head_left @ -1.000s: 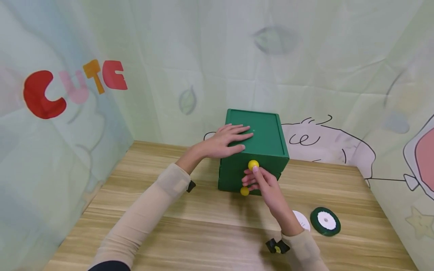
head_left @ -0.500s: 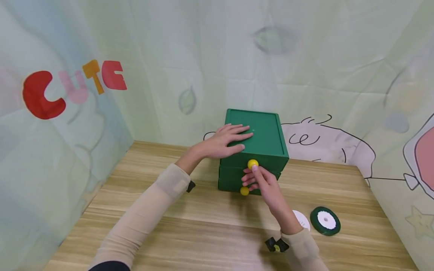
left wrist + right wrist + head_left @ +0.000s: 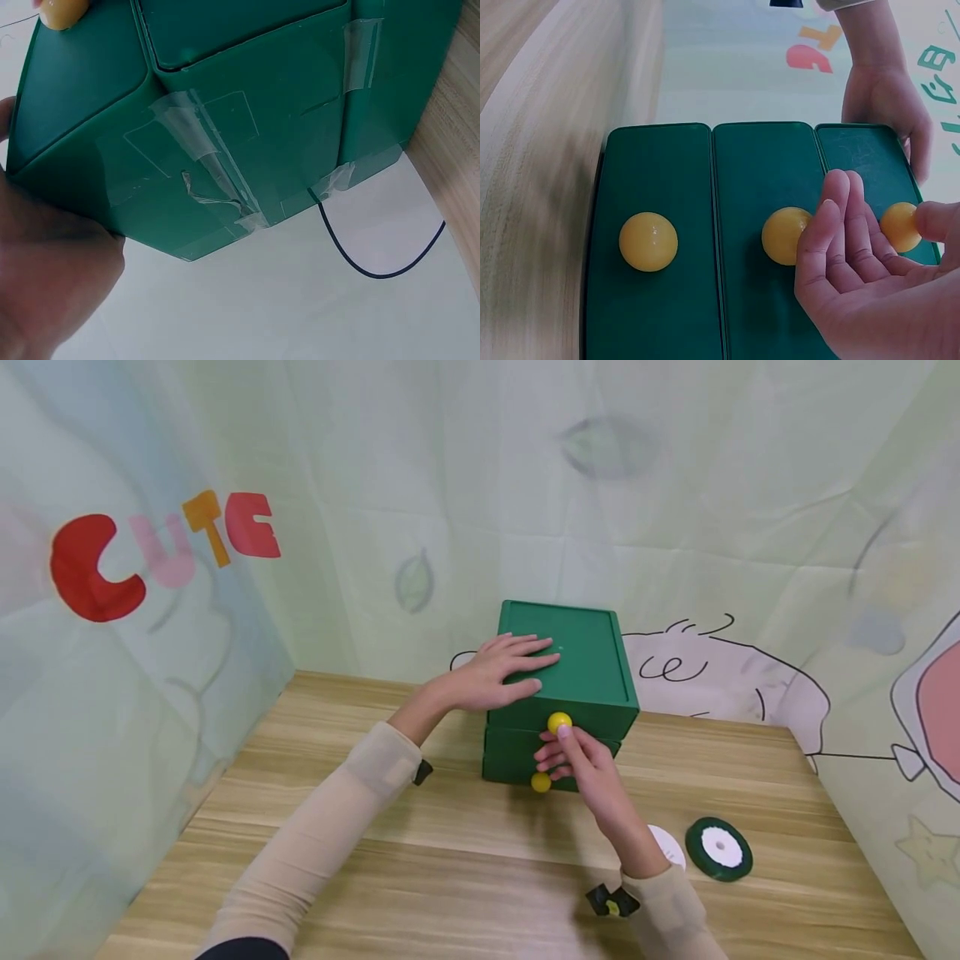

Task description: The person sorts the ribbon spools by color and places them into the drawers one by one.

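Observation:
A green cabinet of three stacked drawers [image 3: 588,652] stands on the table, each drawer front bearing a round yellow knob. My left hand [image 3: 495,675] rests palm down on the cabinet's top, fingers spread. With thumb and index finger, my right hand [image 3: 592,768] pinches the top drawer's knob [image 3: 901,226]. Its other fingers lie in front of the middle drawer, near the middle knob [image 3: 784,235]. The bottom knob [image 3: 649,241] is free of the hand. All three drawer fronts look level with each other. Clear tape [image 3: 187,124] runs over the cabinet's side in the left wrist view.
To the right of my right forearm lies a spool of dark green ribbon [image 3: 697,853], with a white disc [image 3: 669,845] partly hidden behind my wrist. A printed cloth backdrop [image 3: 360,527] rises behind and beside the wooden table [image 3: 450,877].

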A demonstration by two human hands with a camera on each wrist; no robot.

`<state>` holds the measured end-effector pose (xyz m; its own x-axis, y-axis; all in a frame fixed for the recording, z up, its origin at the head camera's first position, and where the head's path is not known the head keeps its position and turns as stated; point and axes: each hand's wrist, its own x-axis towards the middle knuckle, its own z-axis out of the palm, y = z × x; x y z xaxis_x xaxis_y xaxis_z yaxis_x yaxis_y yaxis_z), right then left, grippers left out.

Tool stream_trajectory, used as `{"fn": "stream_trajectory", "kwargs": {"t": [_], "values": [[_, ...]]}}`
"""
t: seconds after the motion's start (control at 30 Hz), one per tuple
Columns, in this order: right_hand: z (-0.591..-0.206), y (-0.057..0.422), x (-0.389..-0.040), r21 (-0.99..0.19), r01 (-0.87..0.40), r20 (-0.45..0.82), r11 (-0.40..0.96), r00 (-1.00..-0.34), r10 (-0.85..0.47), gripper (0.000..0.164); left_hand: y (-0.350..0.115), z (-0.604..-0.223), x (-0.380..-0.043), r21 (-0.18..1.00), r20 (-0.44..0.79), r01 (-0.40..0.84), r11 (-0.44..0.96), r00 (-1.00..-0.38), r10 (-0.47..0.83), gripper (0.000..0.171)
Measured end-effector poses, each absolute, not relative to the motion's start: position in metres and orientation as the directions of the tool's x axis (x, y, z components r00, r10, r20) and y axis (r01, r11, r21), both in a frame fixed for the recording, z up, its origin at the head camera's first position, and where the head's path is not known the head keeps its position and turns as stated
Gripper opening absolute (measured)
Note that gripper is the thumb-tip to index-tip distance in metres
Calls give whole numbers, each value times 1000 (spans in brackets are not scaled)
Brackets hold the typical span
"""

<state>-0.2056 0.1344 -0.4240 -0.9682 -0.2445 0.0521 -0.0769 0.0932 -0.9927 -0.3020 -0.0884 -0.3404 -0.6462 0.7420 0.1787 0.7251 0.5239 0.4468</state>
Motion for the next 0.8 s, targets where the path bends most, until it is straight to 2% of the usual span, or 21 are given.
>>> {"fn": "stream_trajectory", "kwargs": {"t": [0.8], "values": [[-425,144,-205,-994,-58,31,92,-962,-272,49,-89,-341,-302,450,186,727,519,-644,742,56]]}}
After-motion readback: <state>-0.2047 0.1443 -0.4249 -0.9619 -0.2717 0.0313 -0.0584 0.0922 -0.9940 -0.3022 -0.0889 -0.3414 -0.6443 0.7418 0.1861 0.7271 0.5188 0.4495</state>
